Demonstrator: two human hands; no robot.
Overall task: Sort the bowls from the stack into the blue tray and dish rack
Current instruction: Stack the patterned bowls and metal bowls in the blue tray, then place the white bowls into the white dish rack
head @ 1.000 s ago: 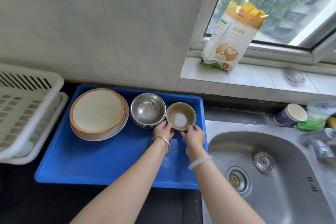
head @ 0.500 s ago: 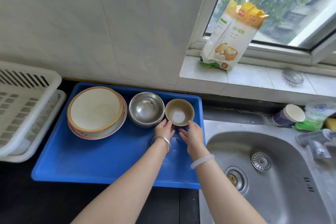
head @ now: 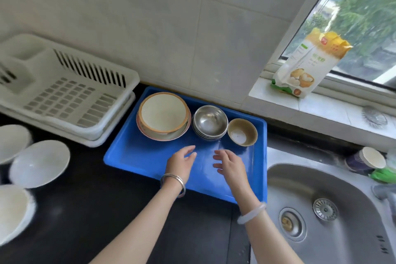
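Observation:
The blue tray [head: 137,156] lies on the dark counter. Along its far side stand a large orange-rimmed bowl [head: 164,112] nested in a pink-rimmed one, a stack of steel bowls [head: 210,122], and a small brown bowl [head: 242,132]. My left hand [head: 181,162] and my right hand [head: 229,163] hover over the tray's near half, fingers apart, holding nothing, a short way in front of the bowls. The white dish rack [head: 64,92] stands to the left of the tray, with no bowls seen in it. White bowls [head: 39,163] sit blurred at the left edge.
A steel sink [head: 321,210] lies to the right of the tray. On the window sill stands a flour bag [head: 308,64] and a metal strainer [head: 374,117]. A paper cup [head: 364,157] and a green item sit by the sink. Tiled wall behind.
Both hands let go of the small brown bowl and drew back toward me. The view swung left, bringing the dish rack and the white bowls into sight.

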